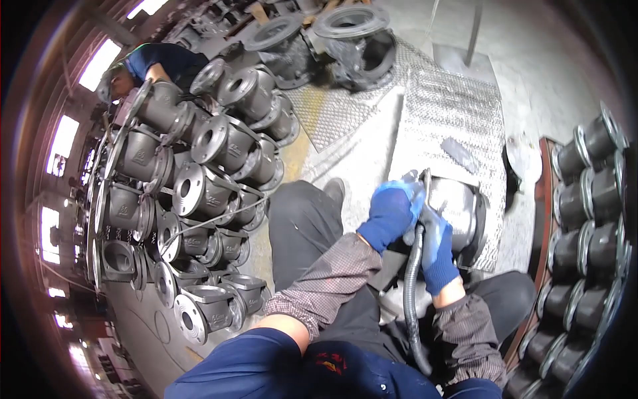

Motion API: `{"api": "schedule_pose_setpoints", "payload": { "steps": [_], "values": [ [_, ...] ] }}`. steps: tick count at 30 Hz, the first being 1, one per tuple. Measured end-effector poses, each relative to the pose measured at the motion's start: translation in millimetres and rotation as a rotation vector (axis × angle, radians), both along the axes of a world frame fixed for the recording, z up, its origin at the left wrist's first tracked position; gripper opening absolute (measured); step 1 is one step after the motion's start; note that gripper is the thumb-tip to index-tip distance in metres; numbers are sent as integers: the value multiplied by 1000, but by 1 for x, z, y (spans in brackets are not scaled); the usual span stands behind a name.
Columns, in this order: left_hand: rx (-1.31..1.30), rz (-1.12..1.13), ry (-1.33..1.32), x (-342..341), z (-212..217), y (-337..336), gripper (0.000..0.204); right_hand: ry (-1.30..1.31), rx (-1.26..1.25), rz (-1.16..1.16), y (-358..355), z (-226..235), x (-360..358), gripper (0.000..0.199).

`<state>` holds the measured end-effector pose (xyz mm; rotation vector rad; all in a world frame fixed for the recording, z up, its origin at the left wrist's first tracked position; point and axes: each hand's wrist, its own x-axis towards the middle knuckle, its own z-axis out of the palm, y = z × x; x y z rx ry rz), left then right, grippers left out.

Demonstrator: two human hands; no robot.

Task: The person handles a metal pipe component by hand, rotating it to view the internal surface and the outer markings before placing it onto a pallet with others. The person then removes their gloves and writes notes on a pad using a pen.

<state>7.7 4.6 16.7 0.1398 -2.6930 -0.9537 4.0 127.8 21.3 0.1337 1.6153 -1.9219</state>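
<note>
Hands both in blue gloves, working close together low right of centre. Left hand is closed over the top rim of a grey cast valve body, fingers curled on the near flange edge. Right hand is wrapped around a black ribbed hose, apparently at the grip of a tool I can't make out, pressed right against the same valve body. The hose runs down from that hand toward the lap between the forearms. Valve body sits on the floor just ahead of the person's knees, touching both hands, partly on a diamond-pattern steel plate. Judging by looks, it is cast metal: heavy, rigid, not fragile, rough surface so gloves should hold well; best gripped by the flange rim or neck, both hands for any lift. Hose looks flexible, light, will drag and kink if pulled sideways. Left of the person, well apart, a dense pile of similar flanged valve bodies stacked on the floor. On the right edge, a row of dark flanged valves in a rack. Larger valve castings at top centre. Another person in a blue shirt bends over the pile, top left.
</note>
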Motion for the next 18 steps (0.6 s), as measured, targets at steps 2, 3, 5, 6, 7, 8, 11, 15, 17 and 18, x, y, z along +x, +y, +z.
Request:
{"api": "schedule_pose_setpoints", "payload": {
  "steps": [2,3,5,6,7,8,11,15,17,18],
  "values": [
    [32,2,104,4,5,1,21,191,38,29,5,1,3,27],
    [34,20,178,5,13,1,20,199,23,40,8,7,2,27],
    [227,-30,149,14,38,-1,23,558,68,229,17,32,2,31],
    [562,-17,-59,21,46,-1,27,244,-83,215,20,47,5,35],
    [895,-6,-271,28,54,-1,31,49,-167,277,26,48,5,39],
    [1093,-66,-266,32,54,-1,37,-48,-321,233,24,51,11,46],
    [1173,-503,-108,40,56,-3,39,-262,-700,424,33,38,13,50],
    [1340,-443,-236,49,48,1,36,-34,-155,487,37,62,18,48],
    [1331,-337,-283,48,34,3,30,29,-61,279,30,75,28,27],
    [1336,-322,-288,49,33,5,29,230,102,227,34,71,32,22]
  ]
}}
